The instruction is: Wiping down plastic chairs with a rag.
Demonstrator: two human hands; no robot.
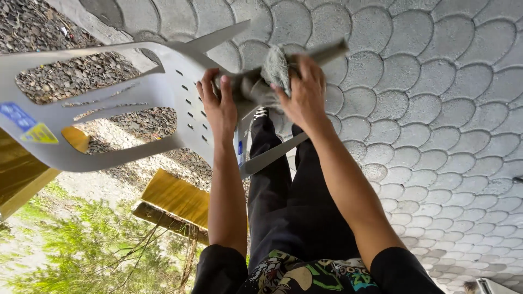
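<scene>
Head view: 2 hands on a tipped white plastic chair (pixel 136 103).
I see my left hand (pixel 220 103) clamped on its seat edge, my right hand (pixel 302 92) pinching a grey rag (pixel 275 68) against a leg (pixel 321 54); a loose left grip could let it swing or drop onto the paving (pixel 436 109).

A white moulded plastic chair (pixel 114 117) with slotted back lies tipped on its side, its seat edge under the left hand; a crumpled grey cloth (pixel 272 73) is pressed against one leg beneath the right hand.

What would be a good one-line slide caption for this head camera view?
Left hand steadies a white plastic chair while right hand presses a grey cloth against it, above scalloped paving.
</scene>
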